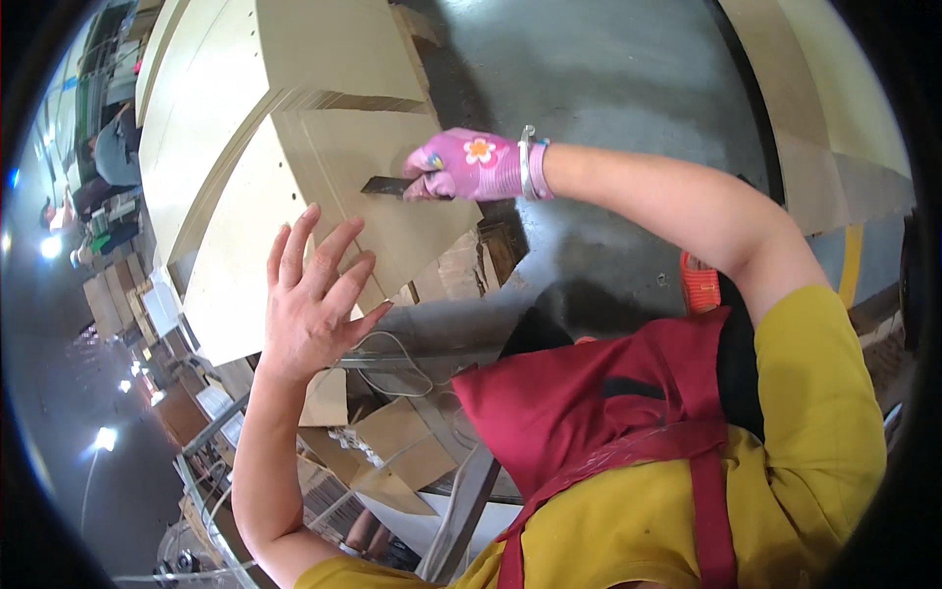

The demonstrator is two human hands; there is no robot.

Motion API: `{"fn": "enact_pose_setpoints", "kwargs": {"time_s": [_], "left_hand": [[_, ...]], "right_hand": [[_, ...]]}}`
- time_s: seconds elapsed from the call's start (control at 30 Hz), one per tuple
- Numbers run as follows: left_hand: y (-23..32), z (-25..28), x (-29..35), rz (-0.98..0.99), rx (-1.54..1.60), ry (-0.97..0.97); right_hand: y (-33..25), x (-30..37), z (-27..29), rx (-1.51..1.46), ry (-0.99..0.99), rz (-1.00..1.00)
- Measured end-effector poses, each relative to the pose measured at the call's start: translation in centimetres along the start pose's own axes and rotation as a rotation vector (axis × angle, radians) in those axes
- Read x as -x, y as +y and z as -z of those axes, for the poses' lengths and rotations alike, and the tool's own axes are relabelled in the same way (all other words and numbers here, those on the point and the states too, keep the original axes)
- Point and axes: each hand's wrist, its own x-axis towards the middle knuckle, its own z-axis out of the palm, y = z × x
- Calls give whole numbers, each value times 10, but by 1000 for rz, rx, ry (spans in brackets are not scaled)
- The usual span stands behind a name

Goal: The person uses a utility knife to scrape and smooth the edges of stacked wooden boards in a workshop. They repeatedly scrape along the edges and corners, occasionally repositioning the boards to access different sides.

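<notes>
— While the gloved right hand (469,165) is gripping the dark flat tool (385,185), where is this tool?
— At the right part of the stack of pale boards (358,142).
— And the left hand (312,319)?
— Open, fingers spread, before the stack.
— Which container is there?
— A cardboard box (404,440), nearer than the stack; its contents I cannot tell.

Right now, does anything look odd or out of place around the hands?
One oddity: the right hand, gripping a dark flat tool, wears a pink glove, while the left hand is bare, so they look mismatched.
</notes>
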Motion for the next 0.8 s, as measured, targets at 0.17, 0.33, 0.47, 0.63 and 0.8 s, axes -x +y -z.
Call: {"fn": "enact_pose_setpoints", "kwargs": {"time_s": [0.17, 0.33, 0.47, 0.63, 0.8], "left_hand": [[13, -12, -6, 43, 43, 86], [11, -16, 0, 22, 48, 99], [11, -16, 1, 10, 29, 101], [-11, -5, 1, -73, 129, 40], [-25, -25, 4, 97, 209, 305]], "right_hand": [[72, 49, -59, -552, 451, -374], [101, 94, -118, -745, 698, -557], [112, 85, -149, -769, 813, -538], [130, 71, -163, -216, 718, -741], [106, 63, -163, -433, 785, -776]]}}
